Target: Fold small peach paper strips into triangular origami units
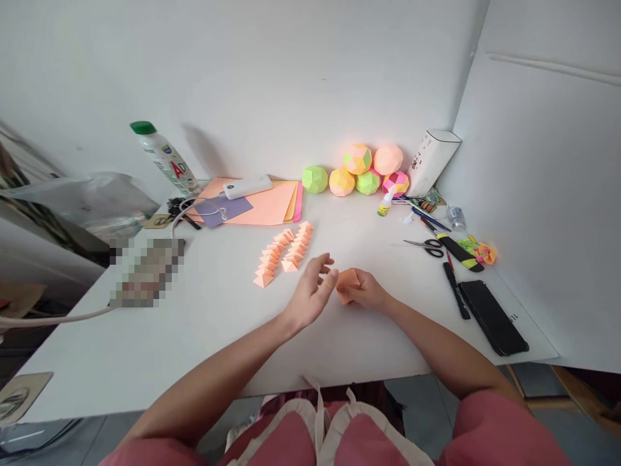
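Observation:
My right hand (pixel 371 292) is closed around a small piece of folded orange paper (pixel 348 279), held just above the white table in front of me. Just left of that paper, my left hand (pixel 313 289) has its fingers apart and slightly curled, with nothing in them. Beyond my left hand stand two rows of small folded orange paper pieces, a left row (pixel 269 261) and a right row (pixel 297 249). Part of the held paper is hidden by my right fingers.
Behind are paper sheets (pixel 272 210), a white power bank (pixel 248 186) and several paper balls (pixel 315 179). A glue bottle (pixel 385 204), scissors (pixel 429 246), a cutter (pixel 453 251) and a black phone (pixel 492 317) lie to the right. A tall bottle (pixel 167 158) stands back left.

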Available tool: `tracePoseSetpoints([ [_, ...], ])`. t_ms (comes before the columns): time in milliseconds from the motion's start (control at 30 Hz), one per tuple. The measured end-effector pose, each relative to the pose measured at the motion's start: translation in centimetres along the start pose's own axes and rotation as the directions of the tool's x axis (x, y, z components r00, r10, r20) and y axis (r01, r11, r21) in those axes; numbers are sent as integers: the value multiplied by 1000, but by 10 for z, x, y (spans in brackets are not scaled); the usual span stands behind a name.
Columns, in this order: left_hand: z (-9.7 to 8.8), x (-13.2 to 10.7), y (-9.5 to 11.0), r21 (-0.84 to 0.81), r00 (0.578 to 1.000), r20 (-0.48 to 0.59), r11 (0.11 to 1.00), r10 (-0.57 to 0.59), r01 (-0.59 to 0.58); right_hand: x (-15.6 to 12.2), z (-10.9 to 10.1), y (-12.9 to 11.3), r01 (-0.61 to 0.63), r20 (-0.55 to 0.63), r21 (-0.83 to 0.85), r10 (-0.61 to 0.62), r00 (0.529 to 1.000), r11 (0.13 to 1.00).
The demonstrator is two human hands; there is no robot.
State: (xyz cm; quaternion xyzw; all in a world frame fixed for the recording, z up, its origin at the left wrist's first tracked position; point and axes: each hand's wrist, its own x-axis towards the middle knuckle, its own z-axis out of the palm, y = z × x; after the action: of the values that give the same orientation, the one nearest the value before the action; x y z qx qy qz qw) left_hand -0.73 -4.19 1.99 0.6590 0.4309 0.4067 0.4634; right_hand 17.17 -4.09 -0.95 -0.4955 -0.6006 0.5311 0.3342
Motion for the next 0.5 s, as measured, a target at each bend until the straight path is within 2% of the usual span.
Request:
tracePoseSetpoints([
  [100,5,10,-20,-32,979,164,991,-125,132,2,4,3,-10,-39,-93,6,999,996],
  [167,5,15,-30,-116,953,200,960,-230,256,2,4,6,21,-30,-107,-25,999,994],
  [267,3,19,-36,-263,920,265,897,-288,356,0,2,8,202,-8,11,-202,979,979],
  [333,2,20,-36,-319,911,281,867,-301,384,-1,-2,8,321,45,23,-322,946,947],
  [433,2,20,-36,-388,917,260,837,-303,387,1,-8,9,414,162,-152,-391,906,897],
  [500,3,20,-36,-391,918,249,835,-308,386,3,-10,10,491,122,-188,-476,871,851],
])
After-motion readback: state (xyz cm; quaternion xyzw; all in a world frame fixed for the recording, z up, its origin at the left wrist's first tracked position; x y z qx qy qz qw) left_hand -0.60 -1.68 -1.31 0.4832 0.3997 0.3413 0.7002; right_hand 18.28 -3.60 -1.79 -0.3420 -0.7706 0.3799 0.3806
